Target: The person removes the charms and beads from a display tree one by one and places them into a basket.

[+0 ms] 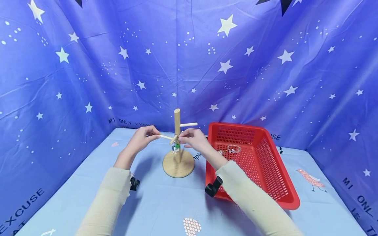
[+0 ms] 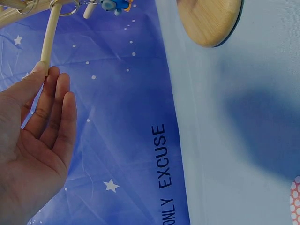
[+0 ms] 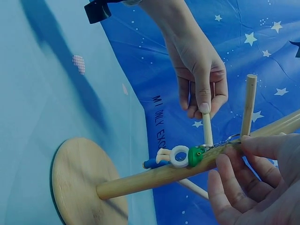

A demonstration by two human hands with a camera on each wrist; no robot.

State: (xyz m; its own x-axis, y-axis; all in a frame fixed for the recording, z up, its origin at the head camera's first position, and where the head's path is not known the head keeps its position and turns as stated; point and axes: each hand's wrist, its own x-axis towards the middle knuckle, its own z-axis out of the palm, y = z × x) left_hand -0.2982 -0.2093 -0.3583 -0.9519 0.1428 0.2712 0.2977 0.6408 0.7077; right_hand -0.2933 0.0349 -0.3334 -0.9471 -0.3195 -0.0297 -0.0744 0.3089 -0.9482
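Our left hand [image 1: 143, 139] pinches a peg [image 2: 50, 35]; our right hand [image 1: 195, 139] curls near keychains [image 3: 194, 157] beside the post [image 3: 140, 183], grip unclear. We should steady the peg, moving them gently.

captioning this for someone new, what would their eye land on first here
Most likely the bright red basket, standing on the right of the pale blue table against a starry blue-purple curtain. Next, the wooden stand left of it, with colourful keychain figures by its post and the left hand pinching one peg.
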